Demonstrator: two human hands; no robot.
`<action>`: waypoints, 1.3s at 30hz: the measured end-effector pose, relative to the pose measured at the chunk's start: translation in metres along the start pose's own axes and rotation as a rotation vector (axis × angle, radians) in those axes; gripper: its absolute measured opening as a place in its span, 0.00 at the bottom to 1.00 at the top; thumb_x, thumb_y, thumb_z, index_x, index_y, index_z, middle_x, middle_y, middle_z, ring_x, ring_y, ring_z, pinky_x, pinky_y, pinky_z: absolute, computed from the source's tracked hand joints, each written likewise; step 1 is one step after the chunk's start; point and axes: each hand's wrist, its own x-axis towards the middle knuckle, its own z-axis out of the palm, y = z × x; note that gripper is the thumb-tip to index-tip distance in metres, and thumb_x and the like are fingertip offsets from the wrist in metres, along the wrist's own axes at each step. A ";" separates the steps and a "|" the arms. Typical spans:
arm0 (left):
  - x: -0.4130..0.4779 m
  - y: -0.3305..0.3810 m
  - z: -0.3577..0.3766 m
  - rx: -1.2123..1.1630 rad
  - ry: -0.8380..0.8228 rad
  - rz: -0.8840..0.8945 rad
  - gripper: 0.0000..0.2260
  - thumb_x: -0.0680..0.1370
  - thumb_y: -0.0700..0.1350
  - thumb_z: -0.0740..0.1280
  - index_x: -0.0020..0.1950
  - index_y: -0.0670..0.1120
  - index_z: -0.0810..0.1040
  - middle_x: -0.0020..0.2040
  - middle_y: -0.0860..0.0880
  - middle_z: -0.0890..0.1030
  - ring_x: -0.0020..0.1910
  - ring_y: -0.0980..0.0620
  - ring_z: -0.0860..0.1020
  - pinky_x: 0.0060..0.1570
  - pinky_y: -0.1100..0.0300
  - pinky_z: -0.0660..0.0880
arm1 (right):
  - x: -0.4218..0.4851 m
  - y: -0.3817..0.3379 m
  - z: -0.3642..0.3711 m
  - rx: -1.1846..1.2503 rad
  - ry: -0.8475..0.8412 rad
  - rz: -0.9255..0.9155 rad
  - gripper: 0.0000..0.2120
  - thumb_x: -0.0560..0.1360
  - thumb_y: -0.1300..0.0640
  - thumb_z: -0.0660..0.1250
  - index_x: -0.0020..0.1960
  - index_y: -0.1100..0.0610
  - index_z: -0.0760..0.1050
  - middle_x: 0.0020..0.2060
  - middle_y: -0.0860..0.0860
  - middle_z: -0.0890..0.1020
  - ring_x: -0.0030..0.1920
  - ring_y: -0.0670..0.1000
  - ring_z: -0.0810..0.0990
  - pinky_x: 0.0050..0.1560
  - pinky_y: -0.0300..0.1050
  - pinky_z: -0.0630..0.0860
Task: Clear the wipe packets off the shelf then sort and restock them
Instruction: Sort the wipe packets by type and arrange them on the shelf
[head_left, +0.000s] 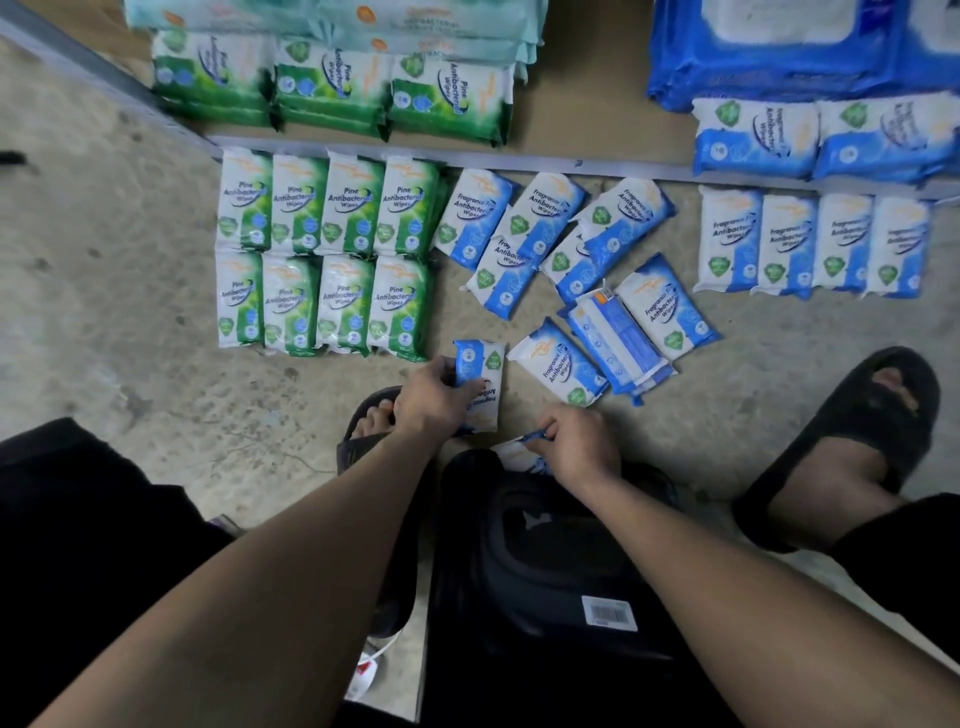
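Floor (104, 270): eight green packets (353, 208), fourteen-odd blue packets (540, 218)

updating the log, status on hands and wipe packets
Left hand grips a blue packet, right hand pinches a second blue packet. Green packets lined up on floor. Loose blue pile unsorted ahead of hands.

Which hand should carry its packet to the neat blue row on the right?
Right, probably: the right hand, gripping a blue packet, is nearer that row; the left hand is farther.

green packets (324, 254): "Pine Antibacterial Wipes"; blue packets (810, 241): "Fragrance Free Antibacterial Wipes"
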 end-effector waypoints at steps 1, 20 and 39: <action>0.000 0.001 0.000 0.001 -0.007 -0.003 0.10 0.71 0.54 0.77 0.45 0.56 0.78 0.43 0.59 0.83 0.46 0.54 0.83 0.56 0.49 0.79 | 0.001 0.002 0.000 -0.004 -0.008 0.003 0.07 0.71 0.54 0.78 0.42 0.53 0.81 0.39 0.48 0.82 0.40 0.50 0.81 0.43 0.49 0.82; -0.061 0.091 -0.023 -0.308 -0.045 0.081 0.07 0.73 0.48 0.78 0.45 0.49 0.81 0.43 0.49 0.86 0.45 0.47 0.84 0.53 0.43 0.81 | -0.040 0.017 -0.101 0.361 0.166 -0.153 0.11 0.78 0.56 0.70 0.39 0.52 0.72 0.33 0.47 0.79 0.36 0.46 0.77 0.36 0.39 0.70; -0.213 0.276 0.008 -0.165 -0.236 0.709 0.15 0.76 0.40 0.73 0.59 0.49 0.72 0.48 0.45 0.76 0.37 0.53 0.82 0.35 0.49 0.83 | -0.145 0.062 -0.258 1.181 0.776 -0.035 0.09 0.80 0.47 0.65 0.47 0.51 0.75 0.43 0.52 0.83 0.46 0.58 0.83 0.51 0.61 0.82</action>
